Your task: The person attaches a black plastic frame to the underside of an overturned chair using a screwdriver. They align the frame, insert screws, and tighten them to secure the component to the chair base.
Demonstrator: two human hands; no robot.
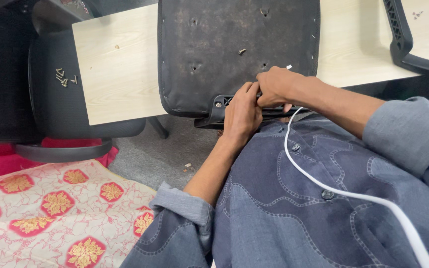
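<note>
An upturned black chair seat (234,49) lies on a pale wooden table (120,74), its worn underside facing up with several screw holes. One screw (242,51) stands in the seat's underside. A black plastic bracket (224,105) hangs off the seat's near edge. My left hand (242,115) grips this bracket at the edge. My right hand (275,87) is closed beside it, pressing on the same spot; whatever it pinches is hidden by the fingers.
Several loose screws (64,78) lie on a black chair (58,94) at the left. A black armrest part (403,39) rests at the table's right. A white cable (353,191) runs over my blue shirt. A patterned cloth (50,213) covers the lower left.
</note>
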